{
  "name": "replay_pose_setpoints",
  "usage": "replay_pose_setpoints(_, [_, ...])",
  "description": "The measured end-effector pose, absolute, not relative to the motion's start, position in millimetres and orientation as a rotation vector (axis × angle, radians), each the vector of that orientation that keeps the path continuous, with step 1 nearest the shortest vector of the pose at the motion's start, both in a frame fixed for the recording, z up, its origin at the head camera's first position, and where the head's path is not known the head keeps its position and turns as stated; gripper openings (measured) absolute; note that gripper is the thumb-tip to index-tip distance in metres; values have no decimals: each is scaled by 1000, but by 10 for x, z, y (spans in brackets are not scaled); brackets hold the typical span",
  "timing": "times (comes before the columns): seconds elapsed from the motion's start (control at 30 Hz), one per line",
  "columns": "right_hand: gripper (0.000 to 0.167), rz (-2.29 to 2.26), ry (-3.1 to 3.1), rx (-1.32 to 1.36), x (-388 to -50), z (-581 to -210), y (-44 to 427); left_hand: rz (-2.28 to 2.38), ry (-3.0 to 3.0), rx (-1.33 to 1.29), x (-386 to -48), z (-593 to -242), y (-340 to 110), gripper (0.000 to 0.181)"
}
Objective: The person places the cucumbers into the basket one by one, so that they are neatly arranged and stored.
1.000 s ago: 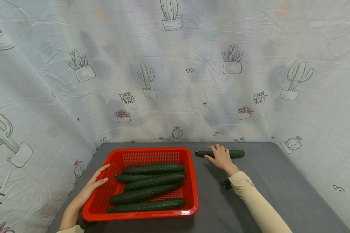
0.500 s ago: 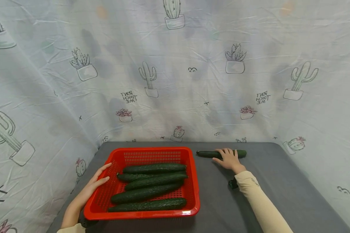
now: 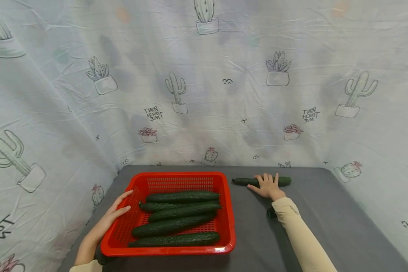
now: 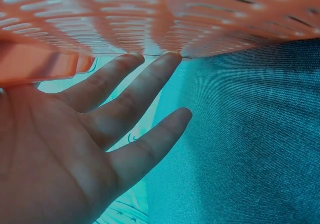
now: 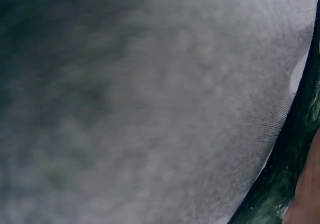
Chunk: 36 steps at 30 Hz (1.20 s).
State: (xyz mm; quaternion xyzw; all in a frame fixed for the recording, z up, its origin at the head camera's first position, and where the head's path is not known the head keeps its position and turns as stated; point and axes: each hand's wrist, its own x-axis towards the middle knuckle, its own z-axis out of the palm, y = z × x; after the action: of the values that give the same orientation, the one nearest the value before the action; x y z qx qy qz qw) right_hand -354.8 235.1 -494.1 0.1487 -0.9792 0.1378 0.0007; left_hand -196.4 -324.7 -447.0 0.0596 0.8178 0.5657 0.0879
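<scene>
A red plastic basket [image 3: 170,251] with slotted walls holds several dark green cucumbers [image 3: 176,224] lying crosswise. My left hand [image 3: 105,224] is at its left side, with two digits reaching over the rim. From the left wrist, the hand [image 4: 95,139] shows straight, spread fingers [image 4: 150,146], two with tips against the slotted wall. One more cucumber [image 3: 284,181] lies on the table right of the basket. My right hand [image 3: 268,188] rests across its middle, fingers spread, thumb on the near side. The right wrist view catches only part of that cucumber [image 5: 285,169] and a sliver of hand.
Grey cloth covers the table [image 3: 312,219], which runs up to a pale curtain [image 3: 204,94] printed with cacti at the back and sides. The basket takes up the left half of the table; the lone cucumber lies near the back edge.
My right hand has slid rightward along the lone cucumber, which keeps its place on the table. The left hand stays at the basket's side. The head view has shifted slightly.
</scene>
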Motion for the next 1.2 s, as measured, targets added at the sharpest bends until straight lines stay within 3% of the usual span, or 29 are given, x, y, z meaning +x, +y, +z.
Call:
replay_pose_setpoints(0.57, [63,350,-3041,449,-3555,-4996,2363,1694,2413,175,-1952,-4449,-3237,55])
replay_pose_setpoints(1.2, [72,109,-2981,364,-3376,-4429,2088,1673,2448,197,-1959,-4459,-3247,56])
